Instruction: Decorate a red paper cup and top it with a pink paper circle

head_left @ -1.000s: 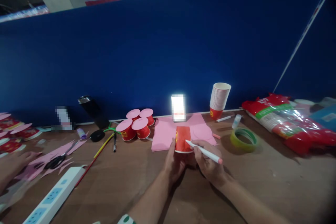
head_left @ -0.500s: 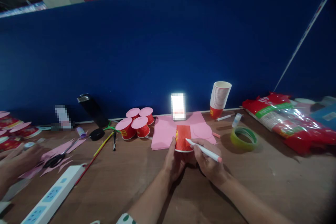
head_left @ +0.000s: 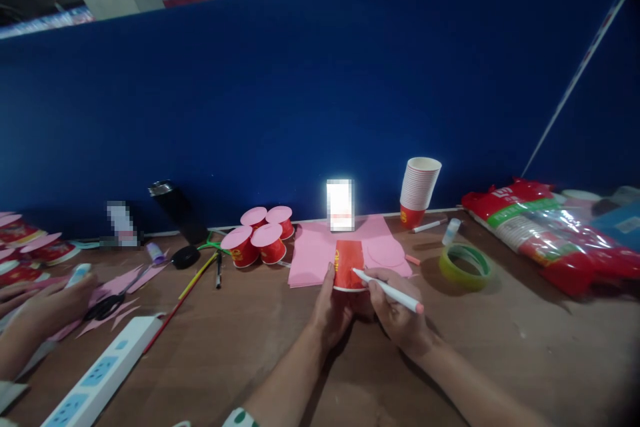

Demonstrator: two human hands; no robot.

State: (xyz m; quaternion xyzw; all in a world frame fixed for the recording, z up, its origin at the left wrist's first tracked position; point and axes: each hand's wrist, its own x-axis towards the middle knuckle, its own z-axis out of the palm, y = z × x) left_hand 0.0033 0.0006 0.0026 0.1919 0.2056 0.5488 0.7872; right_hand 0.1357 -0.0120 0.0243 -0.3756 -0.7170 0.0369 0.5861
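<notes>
At far left, a co-worker's hand [head_left: 53, 303] held a white-and-blue tube [head_left: 79, 275] beside pink paper scraps [head_left: 114, 285]; over the last second, that hand had shifted and brought the tube into fuller view. Black-handled scissors [head_left: 105, 307] lay on the scraps, with a white power strip [head_left: 111, 355] on the near side. A black tumbler [head_left: 181, 215] leaned toward the blue partition [head_left: 320, 87], followed by four disc-topped cups [head_left: 270, 251] in a tight group.

At centre, the left hand [head_left: 331, 313] was clamped on the red paper cup [head_left: 349, 259], white rim on the near side. This cup was held at the near edge of the pink sheets [head_left: 309, 255]. The right hand [head_left: 400, 321] gripped a white marker [head_left: 396, 294] in a writing hold, tip at the red wall. Since half a second earlier, the cup had kept its place and the tip had moved only slightly, which suggested fine, steady marking. Yellow characters on the cup were probably printed, but were not legible.

At right, a stack of paper cups [head_left: 419, 188] stood behind a tape roll [head_left: 465, 268]. The red plastic package [head_left: 520, 205] carried white lettering, also unreadable.
</notes>
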